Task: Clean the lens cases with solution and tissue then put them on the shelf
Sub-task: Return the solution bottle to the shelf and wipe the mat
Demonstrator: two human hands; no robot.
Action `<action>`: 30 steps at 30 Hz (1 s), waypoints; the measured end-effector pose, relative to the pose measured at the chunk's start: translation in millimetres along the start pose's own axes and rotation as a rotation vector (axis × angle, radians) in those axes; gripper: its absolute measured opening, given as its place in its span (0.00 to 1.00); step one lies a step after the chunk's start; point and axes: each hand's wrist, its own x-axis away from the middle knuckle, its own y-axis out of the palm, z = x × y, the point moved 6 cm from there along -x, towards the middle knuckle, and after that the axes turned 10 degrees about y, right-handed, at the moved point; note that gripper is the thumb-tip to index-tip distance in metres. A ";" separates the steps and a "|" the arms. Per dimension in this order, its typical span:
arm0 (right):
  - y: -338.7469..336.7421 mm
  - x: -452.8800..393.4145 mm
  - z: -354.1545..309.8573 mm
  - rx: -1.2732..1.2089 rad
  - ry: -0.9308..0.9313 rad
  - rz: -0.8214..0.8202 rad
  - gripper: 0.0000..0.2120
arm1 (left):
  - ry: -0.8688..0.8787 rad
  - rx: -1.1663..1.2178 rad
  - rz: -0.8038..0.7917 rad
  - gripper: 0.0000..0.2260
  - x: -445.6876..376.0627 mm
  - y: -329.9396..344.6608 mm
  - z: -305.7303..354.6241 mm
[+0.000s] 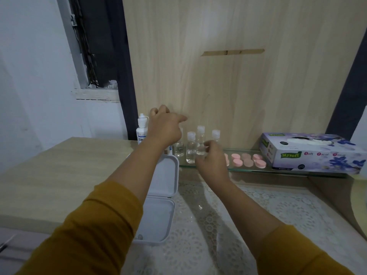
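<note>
Small pink round plastic lens cases (247,160) on glass shelf (288,171): light, slippery; best pinched at rims. Left hand (164,128) grip loosely curled, empty; right hand (211,158) grip cannot tell.

The left hand (164,126) is covering much of the solution bottle's (142,130) label and the top of the leftmost small clear bottle (179,148), while the right hand (212,157) is hiding the pink lens cases (247,160) nearest those bottles. Just right of the lens cases, the tissue box (309,153) is running off the picture's edge. Both hands are blurring, so what their fingers are holding cannot be told.
</note>
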 end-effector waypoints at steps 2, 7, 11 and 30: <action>-19.5 1.3 -1.4 -0.027 -0.081 0.182 0.20 | -0.015 0.160 0.037 0.21 -1.8 -4.2 3.5; -33.4 -24.2 5.4 0.211 0.077 0.202 0.27 | 0.093 0.145 -0.139 0.18 -3.1 4.9 28.1; -29.3 -35.9 9.1 0.286 0.107 0.127 0.18 | 0.081 0.057 -0.180 0.15 0.3 9.6 32.5; -26.5 -37.1 13.1 0.185 0.097 0.061 0.21 | -0.059 0.005 -0.179 0.06 -48.5 31.3 43.2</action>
